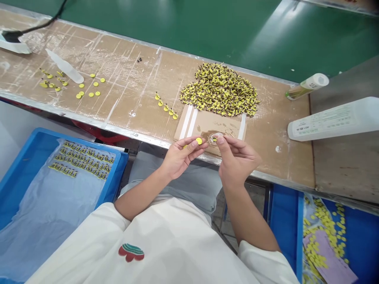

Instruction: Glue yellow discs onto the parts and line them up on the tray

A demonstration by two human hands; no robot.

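My left hand (pixel 182 154), palm turned up, pinches a small round yellow disc (pixel 199 141) between thumb and fingers. Close to its right, my right hand (pixel 238 157) is closed in a pinch over a clear wet patch (pixel 213 138) on a cardboard pad (pixel 211 122). At its fingertips a small yellow piece (pixel 214 139) shows; most of it is hidden. Behind the pad lies a large heap of small yellow-and-dark pieces (pixel 220 90). Several yellow discs with small dark figures (pixel 166 107) stand in a short row to the left.
Loose yellow discs (pixel 91 94) and a white squeeze bottle (pixel 65 66) lie at the left. Two bottles, one small (pixel 308 86) and one large (pixel 334 118), lie at the right. A blue tray (pixel 38 138) holds rows of assembled pieces; another blue bin (pixel 355 236) holds yellow discs.
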